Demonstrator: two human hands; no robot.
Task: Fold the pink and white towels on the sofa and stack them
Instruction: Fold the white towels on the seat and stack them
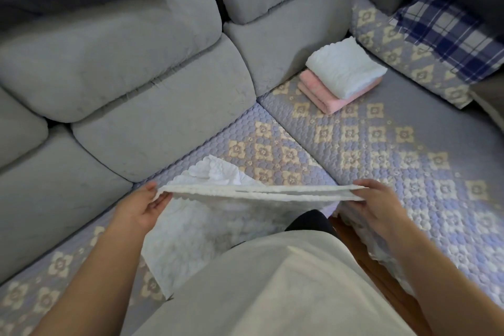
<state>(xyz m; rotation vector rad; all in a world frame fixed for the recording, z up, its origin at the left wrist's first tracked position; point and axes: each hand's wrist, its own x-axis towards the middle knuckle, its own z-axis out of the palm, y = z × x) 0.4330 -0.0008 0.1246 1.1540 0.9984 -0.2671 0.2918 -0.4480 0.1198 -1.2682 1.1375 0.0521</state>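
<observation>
While both hands, left [141, 209] and right [375, 203], pinch the towel [218, 215] at its corners, it sags: soft, light.

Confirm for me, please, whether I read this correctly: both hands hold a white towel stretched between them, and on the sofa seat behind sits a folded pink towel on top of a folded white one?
Not quite: the stack order is reversed. The head view shows the folded white towel lying on top of the folded pink towel. The rest holds: the left hand and right hand hold a white towel stretched between them.

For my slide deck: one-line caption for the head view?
Both hands stretch a white towel beside a folded white-on-pink stack.
</observation>
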